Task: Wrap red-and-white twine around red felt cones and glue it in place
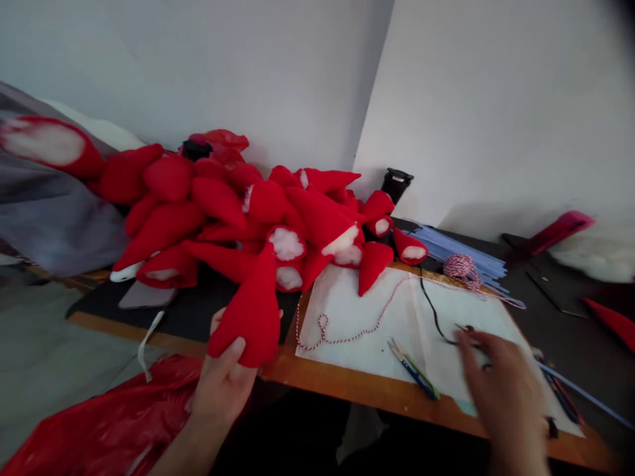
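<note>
My left hand (225, 377) is closed around a stuffed red fabric cone (251, 317), its narrow end pointing up and its rounded bottom toward me. Over the right part of the white paper, my right hand (501, 377) is curled, its fingers bent over a small dark object (465, 327) that they mostly hide. A black cord (432, 307) runs across the paper to these fingers. Thread snips (414, 370) with blue and green handles lie left of that hand. Red-and-white twine (367, 329) winds over the white paper (342, 297).
Many stuffed red cones (223, 205), some showing white filling, are heaped against the wall. A twine ball (461, 268) sits beside long pale-blue sticks (456, 248). A black cylinder (397, 184) stands behind. Red plastic (124, 410) hangs below the table at left.
</note>
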{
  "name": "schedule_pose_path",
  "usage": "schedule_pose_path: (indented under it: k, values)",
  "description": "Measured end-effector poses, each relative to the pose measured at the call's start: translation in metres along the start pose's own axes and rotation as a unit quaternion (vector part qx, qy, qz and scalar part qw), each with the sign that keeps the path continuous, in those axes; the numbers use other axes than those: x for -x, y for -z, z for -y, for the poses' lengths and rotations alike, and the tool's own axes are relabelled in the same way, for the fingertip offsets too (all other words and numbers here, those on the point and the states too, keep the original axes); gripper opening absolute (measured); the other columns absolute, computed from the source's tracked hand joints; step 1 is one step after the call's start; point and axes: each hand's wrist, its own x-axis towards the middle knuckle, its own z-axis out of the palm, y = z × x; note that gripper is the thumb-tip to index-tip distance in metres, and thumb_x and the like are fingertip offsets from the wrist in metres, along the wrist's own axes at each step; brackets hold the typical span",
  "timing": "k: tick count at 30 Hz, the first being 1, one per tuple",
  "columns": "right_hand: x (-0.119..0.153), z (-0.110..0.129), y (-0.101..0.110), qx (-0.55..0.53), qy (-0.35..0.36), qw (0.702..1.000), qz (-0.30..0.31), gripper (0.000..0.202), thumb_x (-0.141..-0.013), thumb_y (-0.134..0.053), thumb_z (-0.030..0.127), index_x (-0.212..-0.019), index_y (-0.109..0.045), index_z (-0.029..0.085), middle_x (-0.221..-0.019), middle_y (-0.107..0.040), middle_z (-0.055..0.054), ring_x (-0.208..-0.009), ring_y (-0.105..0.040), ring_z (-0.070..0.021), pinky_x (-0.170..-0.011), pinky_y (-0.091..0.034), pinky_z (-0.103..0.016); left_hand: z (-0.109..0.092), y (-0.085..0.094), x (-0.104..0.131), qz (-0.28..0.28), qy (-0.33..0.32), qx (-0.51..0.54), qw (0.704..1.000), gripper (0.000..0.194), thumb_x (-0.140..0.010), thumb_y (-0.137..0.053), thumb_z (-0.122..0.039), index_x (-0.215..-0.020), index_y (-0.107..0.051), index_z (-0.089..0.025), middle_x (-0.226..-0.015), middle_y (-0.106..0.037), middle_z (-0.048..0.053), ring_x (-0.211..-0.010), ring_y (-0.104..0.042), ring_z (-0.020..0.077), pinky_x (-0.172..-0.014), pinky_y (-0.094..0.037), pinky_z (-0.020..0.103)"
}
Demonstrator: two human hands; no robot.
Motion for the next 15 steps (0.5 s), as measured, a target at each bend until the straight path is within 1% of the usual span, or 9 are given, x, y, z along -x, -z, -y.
schedule_pose_path:
  k: [1,2,4,6,8,9,11,13,15]
  values:
    - [0.012,0.033,-0.017,-0.062,0.093,0.992,0.052,0.031,-0.090,-0.056,0.048,-0.092,-0.066,0.019,-0.092,-0.067,-0.013,-0.085,-0.064,-0.0300,-0.077,-0.051,-0.045,-0.002,0.002,0.001,-0.003,0.019,0.015,1.000,0.054,-0.081,-0.070,-0.047,-0.129,-0.053,-0.030,-0.113,-0.073,0.008,-0.099,-0.073,0.0292,-0.082,-0.063,0.043]
    - [0.023,0.065,-0.036,-0.116,0.173,0.969,0.132,0.025,-0.094,-0.053,0.041,-0.096,-0.066,0.020,-0.097,-0.067,-0.012,-0.090,-0.064,-0.0270,-0.081,-0.052,-0.042,-0.004,0.004,0.001,0.000,0.033,0.022,0.999,0.051,-0.085,-0.063,-0.053,-0.130,-0.055,-0.029,-0.114,-0.074,0.008,-0.102,-0.073,0.0310,-0.084,-0.062,0.046]
    - [0.043,0.121,-0.073,-0.124,0.275,0.927,0.223,0.018,-0.095,-0.054,0.031,-0.101,-0.066,0.018,-0.103,-0.066,-0.012,-0.098,-0.062,-0.0261,-0.085,-0.052,-0.039,-0.007,0.007,0.001,0.025,0.052,0.031,0.998,0.050,-0.093,-0.044,-0.063,-0.128,-0.060,-0.029,-0.116,-0.075,0.007,-0.109,-0.071,0.0324,-0.086,-0.061,0.048]
    - [0.057,0.158,-0.103,-0.064,0.332,0.903,0.264,0.018,-0.091,-0.060,0.029,-0.101,-0.067,0.015,-0.103,-0.065,-0.014,-0.097,-0.061,-0.0294,-0.082,-0.052,-0.042,-0.011,0.007,0.000,0.056,0.073,0.043,0.995,0.059,-0.096,-0.028,-0.067,-0.121,-0.066,-0.029,-0.115,-0.075,0.006,-0.113,-0.069,0.0322,-0.083,-0.060,0.047]
    - [0.065,0.173,-0.119,0.003,0.357,0.891,0.279,0.014,-0.089,-0.059,0.020,-0.098,-0.066,0.012,-0.102,-0.065,-0.018,-0.097,-0.060,-0.0329,-0.080,-0.051,-0.046,-0.016,0.007,-0.002,0.073,0.098,0.053,0.991,0.063,-0.096,-0.024,-0.067,-0.114,-0.069,-0.027,-0.113,-0.076,0.007,-0.112,-0.070,0.0324,-0.080,-0.060,0.046]
    - [0.065,0.174,-0.120,0.011,0.359,0.889,0.284,0.012,-0.088,-0.056,0.016,-0.096,-0.065,0.012,-0.101,-0.066,-0.018,-0.096,-0.060,-0.0331,-0.081,-0.050,-0.047,-0.017,0.006,-0.003,0.075,0.108,0.054,0.990,0.061,-0.096,-0.027,-0.066,-0.112,-0.069,-0.026,-0.112,-0.076,0.008,-0.108,-0.071,0.0327,-0.078,-0.061,0.046]
    - [0.059,0.167,-0.108,-0.052,0.334,0.889,0.307,0.012,-0.091,-0.049,0.011,-0.094,-0.060,0.014,-0.097,-0.067,-0.014,-0.092,-0.061,-0.0286,-0.081,-0.050,-0.044,-0.018,0.005,-0.003,0.062,0.105,0.042,0.992,0.050,-0.093,-0.040,-0.062,-0.110,-0.067,-0.024,-0.108,-0.077,0.010,-0.099,-0.074,0.0322,-0.074,-0.063,0.043]
    - [0.044,0.155,-0.080,-0.181,0.280,0.876,0.349,0.014,-0.098,-0.042,0.014,-0.093,-0.054,0.019,-0.088,-0.066,-0.006,-0.082,-0.062,-0.0205,-0.076,-0.050,-0.034,-0.014,0.003,-0.001,0.044,0.070,-0.006,0.997,0.038,-0.087,-0.059,-0.053,-0.111,-0.061,-0.024,-0.101,-0.077,0.008,-0.087,-0.076,0.0285,-0.066,-0.063,0.037]
    - [0.021,0.145,-0.043,-0.275,0.239,0.850,0.381,0.012,-0.102,-0.040,0.021,-0.095,-0.051,0.022,-0.080,-0.062,0.000,-0.071,-0.059,-0.0147,-0.065,-0.047,-0.025,-0.007,0.002,0.002,0.040,-0.016,-0.108,0.993,0.039,-0.080,-0.074,-0.040,-0.111,-0.056,-0.025,-0.101,-0.075,0.005,-0.085,-0.076,0.0245,-0.063,-0.062,0.030]
